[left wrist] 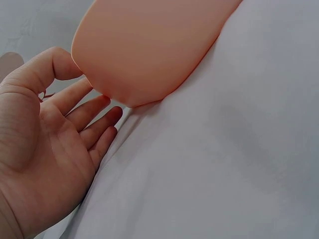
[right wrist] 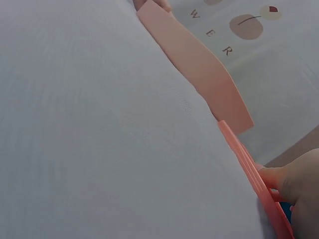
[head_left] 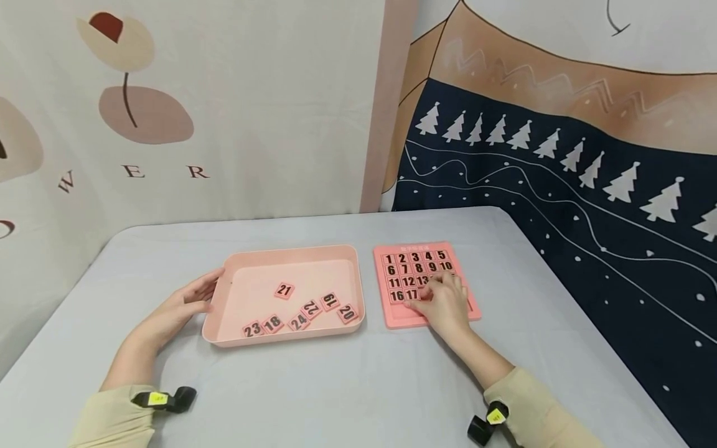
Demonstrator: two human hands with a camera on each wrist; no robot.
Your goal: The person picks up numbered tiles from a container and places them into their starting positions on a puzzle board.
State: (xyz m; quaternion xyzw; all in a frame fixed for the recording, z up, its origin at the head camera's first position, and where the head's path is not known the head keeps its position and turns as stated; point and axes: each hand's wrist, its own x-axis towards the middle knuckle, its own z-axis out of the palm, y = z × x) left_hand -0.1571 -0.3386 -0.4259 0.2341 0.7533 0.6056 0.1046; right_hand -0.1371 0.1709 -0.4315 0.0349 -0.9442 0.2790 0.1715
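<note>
My left hand [head_left: 173, 311] is at the left end of a pink tray [head_left: 291, 256], its thumb and extended fingertips right at the wall; the left wrist view shows the loosely spread fingers [left wrist: 75, 114]. Loose number tiles lie in the tray, among them tile 21 [head_left: 284, 290], tile 18 [head_left: 272, 323] and tile 20 [head_left: 347, 313]. Over the lower right of a pink number board [head_left: 402, 318] is my right hand [head_left: 447, 305], thumb and fingers bent down beside tile 17 [head_left: 411, 295]. It covers part of the rows; I cannot tell whether it grips a tile.
Tray and board stand side by side on a table with a pale cloth [head_left: 313, 398]. Behind the table hangs a white printed curtain [head_left: 291, 124]; a dark tree-patterned cloth [head_left: 538, 193] is at the right. Black wrist cameras are on both sleeves.
</note>
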